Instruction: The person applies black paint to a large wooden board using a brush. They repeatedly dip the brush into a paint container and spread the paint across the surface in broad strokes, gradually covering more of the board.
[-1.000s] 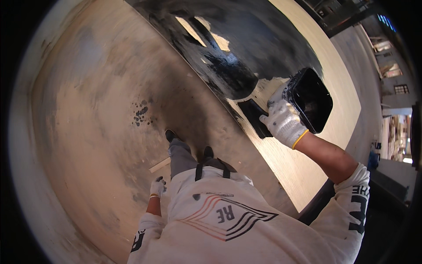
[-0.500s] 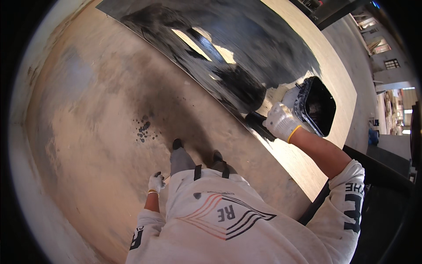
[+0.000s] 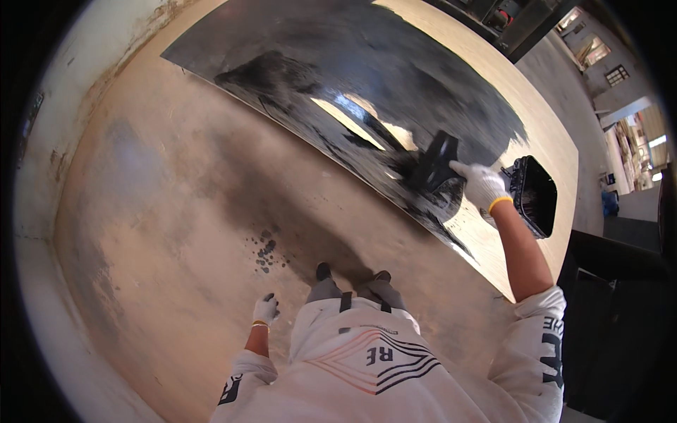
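Observation:
In my gloved right hand (image 3: 486, 187) is the handle of a wide, flat brush (image 3: 436, 161) coated all over in black. Its working edge lies against a pale board (image 3: 486, 243), much of which is smeared with wet black paint (image 3: 338, 53). Just right of that hand, a black square bucket (image 3: 539, 197) stands on the board, its rim crusted with paint and its inside dark. My gloved left hand (image 3: 266, 310) hangs low at my side over the floor, fingers loosely curled with nothing visible in them.
Dark paint drips (image 3: 265, 252) spot the concrete floor (image 3: 162, 233) left of my feet. A pale wall (image 3: 39, 282) runs along the left. Dark frames stand beyond the board's far edge, and a large black object (image 3: 606, 282) is at the right.
My right hand has swung the brush from the board's near edge beside the bucket inward, up and leftward over the painted area. My left hand still hangs at my side.

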A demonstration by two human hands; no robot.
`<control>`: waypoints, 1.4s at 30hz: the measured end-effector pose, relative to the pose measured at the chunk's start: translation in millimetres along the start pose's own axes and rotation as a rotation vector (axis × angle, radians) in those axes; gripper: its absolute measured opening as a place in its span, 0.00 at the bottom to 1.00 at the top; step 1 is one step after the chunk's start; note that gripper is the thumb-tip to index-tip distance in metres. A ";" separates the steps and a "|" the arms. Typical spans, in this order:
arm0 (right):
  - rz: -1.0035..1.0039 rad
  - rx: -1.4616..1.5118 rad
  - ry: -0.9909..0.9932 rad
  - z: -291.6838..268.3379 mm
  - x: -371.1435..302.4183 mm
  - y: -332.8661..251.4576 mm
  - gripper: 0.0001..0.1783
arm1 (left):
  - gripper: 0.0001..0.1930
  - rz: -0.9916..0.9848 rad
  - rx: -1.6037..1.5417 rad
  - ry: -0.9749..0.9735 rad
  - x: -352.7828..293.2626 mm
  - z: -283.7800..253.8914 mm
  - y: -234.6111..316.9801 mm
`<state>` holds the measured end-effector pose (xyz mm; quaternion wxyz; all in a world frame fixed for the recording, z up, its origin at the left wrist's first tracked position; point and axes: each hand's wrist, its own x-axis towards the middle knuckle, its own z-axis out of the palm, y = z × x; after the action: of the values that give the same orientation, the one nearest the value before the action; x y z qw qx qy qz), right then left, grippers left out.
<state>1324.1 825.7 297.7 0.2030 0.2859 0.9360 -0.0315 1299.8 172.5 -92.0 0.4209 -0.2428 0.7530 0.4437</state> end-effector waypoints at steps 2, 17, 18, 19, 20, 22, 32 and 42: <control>-0.100 0.178 0.078 52.6 -2.0 35.9 0.38 | 0.24 0.119 0.007 -0.012 -1.0 5.9 53.4; 0.053 0.578 -0.071 114.2 105.7 -149.7 0.34 | 0.19 1.065 0.608 -0.088 -94.8 126.3 341.9; 0.018 0.582 0.027 111.0 130.5 -172.3 0.34 | 0.19 1.195 0.618 -0.071 -102.0 135.5 366.0; -0.023 0.625 0.037 100.2 153.1 -189.2 0.35 | 0.18 1.276 0.609 -0.038 -101.5 143.8 387.1; -0.059 0.668 0.047 91.3 170.5 -203.6 0.36 | 0.18 1.359 0.603 -0.010 -99.5 150.9 408.6; -0.022 0.877 0.025 78.6 178.9 -234.4 0.37 | 0.20 1.321 0.486 0.012 -84.9 155.2 441.9; -0.036 1.706 -0.205 79.0 171.4 -297.4 0.47 | 0.24 0.927 1.140 -0.032 -49.8 120.5 545.9; 0.229 1.735 -0.173 78.9 74.7 -277.7 0.35 | 0.26 0.947 1.402 0.440 108.1 -110.7 709.8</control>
<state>1144.1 619.2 179.9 -0.0138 0.4282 0.5289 -0.7326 671.7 423.3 173.3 0.0897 0.3304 0.9382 -0.0505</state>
